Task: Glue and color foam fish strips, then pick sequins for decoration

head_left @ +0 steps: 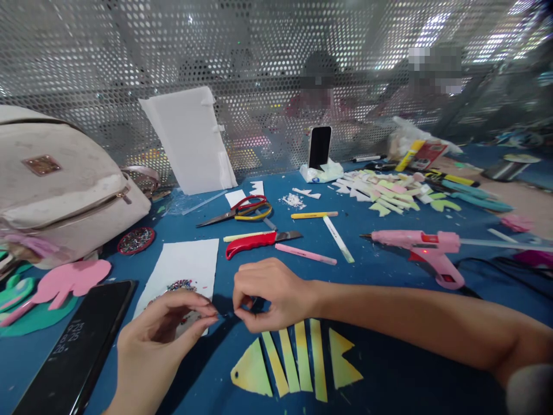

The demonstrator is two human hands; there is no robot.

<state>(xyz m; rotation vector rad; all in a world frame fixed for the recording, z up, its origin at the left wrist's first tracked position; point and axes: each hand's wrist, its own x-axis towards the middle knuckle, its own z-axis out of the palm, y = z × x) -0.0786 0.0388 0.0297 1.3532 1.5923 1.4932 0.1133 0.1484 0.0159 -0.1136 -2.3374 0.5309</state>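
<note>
My left hand (166, 334) is at the lower left, its thumb and fingertips pinched together over the edge of a white paper (185, 259). Whatever it holds is too small to make out. Colourful beads (181, 285) lie on that paper, partly behind the hand. My right hand (272, 294) is closed in a pinch just right of the left, the two apart; its fingertips hide anything between them. Below it lies a yellow-green fish cut into pieces: a head (253, 369) with a hole, several strips (318, 360) and a tail (343, 360).
Red-handled knife (250, 245), scissors (237, 213) and markers (306, 253) lie ahead. A pink glue gun (419, 245) is at right, foam scraps (380, 190) behind. At left are a backpack (64, 178), a black phone (78, 351) and a red dish of beads (136, 240).
</note>
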